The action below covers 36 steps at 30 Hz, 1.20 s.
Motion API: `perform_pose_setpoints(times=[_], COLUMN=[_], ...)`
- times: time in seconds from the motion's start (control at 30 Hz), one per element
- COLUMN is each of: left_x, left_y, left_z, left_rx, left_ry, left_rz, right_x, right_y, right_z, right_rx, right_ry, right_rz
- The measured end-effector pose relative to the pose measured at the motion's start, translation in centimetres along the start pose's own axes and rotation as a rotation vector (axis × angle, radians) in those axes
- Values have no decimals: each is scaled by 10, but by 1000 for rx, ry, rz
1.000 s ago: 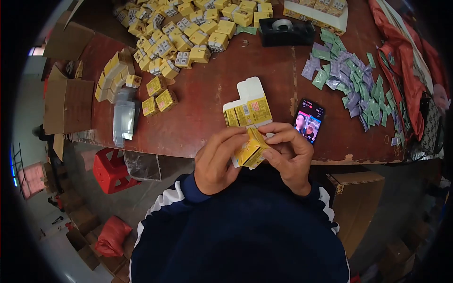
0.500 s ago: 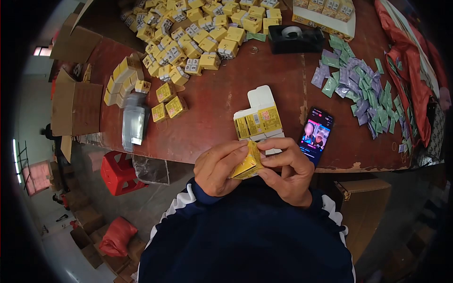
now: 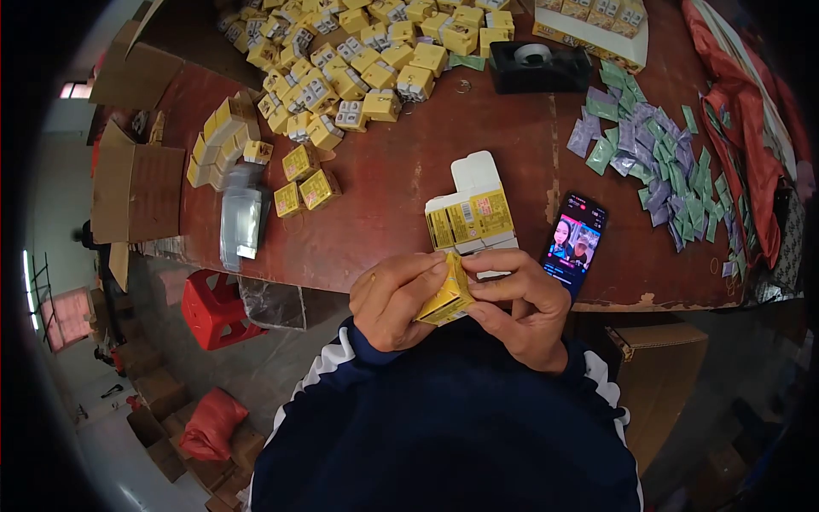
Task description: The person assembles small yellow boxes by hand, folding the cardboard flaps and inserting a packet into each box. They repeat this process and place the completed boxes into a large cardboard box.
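Close to my body, at the table's front edge, both hands grip a small yellow printed box [image 3: 445, 300]. My left hand [image 3: 394, 300] is closed round its left side, fingers along the top. From the right, my right hand [image 3: 525, 309] pinches the box between thumb and fingers. Part of the box is hidden under the fingers. Just beyond my hands lies an unfolded yellow and white carton [image 3: 469, 212], flat on the table with a white flap pointing away. Three small closed yellow boxes [image 3: 318, 189] stand to the left.
A large heap of yellow boxes [image 3: 380, 81] covers the back. Right of my hands lies a lit phone [image 3: 573, 243], with green and purple sachets [image 3: 657, 158] beyond. A black tape dispenser [image 3: 540, 75] stands behind. Clear plastic pieces [image 3: 241, 224] lie left; a red stool [image 3: 213, 309] is below.
Both hands keep nearly the same grip on the yellow box. The view has shifted very slightly, and the phone's picture differs.
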<state>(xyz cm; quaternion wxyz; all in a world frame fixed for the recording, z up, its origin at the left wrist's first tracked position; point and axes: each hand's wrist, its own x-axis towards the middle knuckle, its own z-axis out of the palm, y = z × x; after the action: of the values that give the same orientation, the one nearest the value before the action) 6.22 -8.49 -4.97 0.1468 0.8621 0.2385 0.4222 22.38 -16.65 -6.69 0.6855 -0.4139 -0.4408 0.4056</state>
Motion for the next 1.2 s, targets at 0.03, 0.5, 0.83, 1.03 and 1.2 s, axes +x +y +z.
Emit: perform_pose_setpoints(times=[0.03,0.5,0.83,1.03,1.2], left_x=[0,-2,-11,-7,-6], left_y=[0,-2,-1,2,11], left_z=[0,7,6,-9,-42], left_rx=[8,-39,-382,-147,-1128], left_ry=[7,51,-63,45,-99], left_rz=[13,-13,-285,-156,-1084], right_x=[0,4,-1,0,2], right_y=[0,-3,-4,7,10], right_z=[0,-1,-5,-17,-28], right_rx=[7,-136,-64,234,266], right_ry=[0,-13,16,99,85], right_rz=[0,-100,26,106,-31])
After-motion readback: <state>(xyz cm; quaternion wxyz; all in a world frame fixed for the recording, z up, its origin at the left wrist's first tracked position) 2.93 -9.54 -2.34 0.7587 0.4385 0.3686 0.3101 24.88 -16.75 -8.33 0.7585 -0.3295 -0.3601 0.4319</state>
